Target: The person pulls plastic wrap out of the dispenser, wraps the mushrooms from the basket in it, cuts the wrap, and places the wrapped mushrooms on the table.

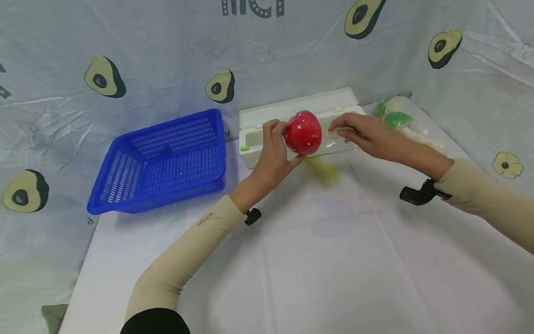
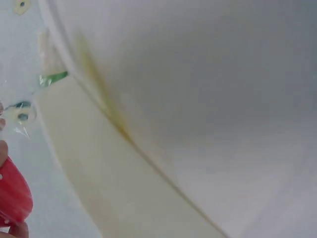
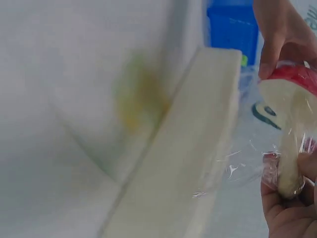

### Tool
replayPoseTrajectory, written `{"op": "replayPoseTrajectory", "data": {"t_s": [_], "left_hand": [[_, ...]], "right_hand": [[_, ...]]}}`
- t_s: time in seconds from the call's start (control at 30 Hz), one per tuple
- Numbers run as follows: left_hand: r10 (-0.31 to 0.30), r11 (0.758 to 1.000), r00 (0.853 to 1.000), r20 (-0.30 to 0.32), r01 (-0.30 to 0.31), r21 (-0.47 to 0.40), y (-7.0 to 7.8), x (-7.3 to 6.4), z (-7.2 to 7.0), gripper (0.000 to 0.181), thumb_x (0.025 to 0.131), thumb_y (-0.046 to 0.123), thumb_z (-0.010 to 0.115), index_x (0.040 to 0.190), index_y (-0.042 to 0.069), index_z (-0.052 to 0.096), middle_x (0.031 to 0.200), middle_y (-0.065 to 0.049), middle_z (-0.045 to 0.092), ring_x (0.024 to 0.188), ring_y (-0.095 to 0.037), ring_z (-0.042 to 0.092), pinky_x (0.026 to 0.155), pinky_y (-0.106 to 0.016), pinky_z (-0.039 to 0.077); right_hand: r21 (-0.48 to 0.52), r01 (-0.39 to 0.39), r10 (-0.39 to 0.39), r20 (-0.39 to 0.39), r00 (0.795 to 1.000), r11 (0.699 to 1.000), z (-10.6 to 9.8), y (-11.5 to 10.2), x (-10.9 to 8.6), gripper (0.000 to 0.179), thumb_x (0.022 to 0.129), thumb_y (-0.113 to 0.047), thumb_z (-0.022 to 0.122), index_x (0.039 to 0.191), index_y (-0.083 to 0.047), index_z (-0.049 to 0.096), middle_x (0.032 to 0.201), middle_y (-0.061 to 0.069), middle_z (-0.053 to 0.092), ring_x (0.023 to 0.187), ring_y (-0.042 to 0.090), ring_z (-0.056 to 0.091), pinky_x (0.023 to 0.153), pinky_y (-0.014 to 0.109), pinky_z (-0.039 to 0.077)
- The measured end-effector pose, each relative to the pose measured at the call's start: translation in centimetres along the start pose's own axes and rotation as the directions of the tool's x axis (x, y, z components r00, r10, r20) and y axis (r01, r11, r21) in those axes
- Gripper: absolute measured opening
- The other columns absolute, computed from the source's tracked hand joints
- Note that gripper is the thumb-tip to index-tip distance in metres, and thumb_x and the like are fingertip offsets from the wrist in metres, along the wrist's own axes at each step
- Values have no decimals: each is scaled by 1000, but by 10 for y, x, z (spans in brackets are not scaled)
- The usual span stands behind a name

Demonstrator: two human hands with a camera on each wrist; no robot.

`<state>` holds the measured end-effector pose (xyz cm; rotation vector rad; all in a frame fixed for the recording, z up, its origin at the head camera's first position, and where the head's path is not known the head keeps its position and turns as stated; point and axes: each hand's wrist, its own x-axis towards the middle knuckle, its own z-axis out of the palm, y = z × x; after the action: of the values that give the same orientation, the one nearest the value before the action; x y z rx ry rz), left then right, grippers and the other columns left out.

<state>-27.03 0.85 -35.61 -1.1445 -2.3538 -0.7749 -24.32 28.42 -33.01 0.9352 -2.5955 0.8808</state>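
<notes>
A toy mushroom (image 1: 304, 133) with a red, white-dotted cap is held up in front of the white box. My left hand (image 1: 273, 155) grips the cap from the left, fingers on top and thumb below. In the right wrist view, my right hand (image 3: 287, 220) pinches the lower end of the cream stem (image 3: 290, 171) through clear plastic wrap (image 3: 242, 158). The wrap spreads loosely beside the stem. Just below the mushroom, a blurred yellow-green thing (image 1: 322, 171) appears above the tabletop; its kind is too smeared to make out.
A long white box (image 1: 249, 157) with its lid raised stands behind the hands, a small green piece at its left end. At left is a blue perforated basket (image 1: 179, 188). A clear bag with green patches (image 1: 396, 119) lies back right. Avocado-printed sheeting (image 1: 167, 46) surrounds the table.
</notes>
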Motion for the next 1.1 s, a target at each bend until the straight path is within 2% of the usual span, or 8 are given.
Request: {"op": "replayPoseTrajectory", "data": {"t_s": [0.1,0.27,0.33,0.43,0.67,0.77,0.93,1.1], "left_hand": [[-29,998,997,-73,25,-57,-5,15,-8,82,82,15,86,138,0,28,140,-19,35,135,-26,38,107,-27,46],[-120,980,986,-115,99,-175,-19,37,-22,87,81,15,87,145,-3,32,152,-19,31,138,-23,42,108,-24,45],[-146,971,984,-99,123,-206,-23,43,-26,91,79,14,88,149,-3,33,157,-19,26,141,-22,41,108,-24,44],[-180,957,981,-68,158,-244,-27,46,-29,94,78,10,89,152,-3,33,161,-18,23,142,-21,40,107,-24,45],[-251,950,967,-48,237,-202,-42,45,-27,89,79,25,89,149,3,39,142,-13,55,129,-23,44,101,-33,48],[-258,944,966,-24,246,-219,-46,48,-34,92,78,25,90,150,4,37,142,-13,56,132,-23,46,106,-35,46],[-204,943,978,46,209,-260,-49,69,-53,87,77,17,90,147,3,40,143,-12,51,130,-19,50,102,-25,50],[-234,938,964,123,257,-231,-51,99,-76,84,77,19,91,146,5,44,141,-9,54,123,-16,56,99,-21,50]], "right_hand": [[-52,9,-8,11,1000,999,-18,-2,17,32,96,-2,68,128,-3,64,119,10,70,90,18,60,77,13,47],[-132,37,-26,87,996,991,-44,-4,47,51,90,-8,78,138,-7,60,134,13,63,113,27,61,91,42,56],[-155,60,-45,93,995,986,-51,-3,57,51,91,-6,77,139,-7,60,134,15,64,117,31,62,93,51,55],[-183,102,-86,93,992,978,-59,-2,69,45,93,-2,73,137,-6,63,131,16,67,117,34,64,93,52,55],[-200,160,-125,178,976,967,-62,4,87,39,97,-4,68,135,-5,63,127,16,68,107,32,67,91,50,55],[-213,164,-116,218,969,963,-66,3,94,37,99,-7,66,135,-3,60,123,17,69,98,31,67,87,48,56],[-228,140,-81,247,965,964,-80,1,110,35,102,-11,63,135,-2,57,120,21,67,98,35,68,88,52,57],[-267,119,-67,196,978,956,-95,4,126,33,103,-10,61,134,1,61,125,23,63,104,38,64,90,55,55]]}}
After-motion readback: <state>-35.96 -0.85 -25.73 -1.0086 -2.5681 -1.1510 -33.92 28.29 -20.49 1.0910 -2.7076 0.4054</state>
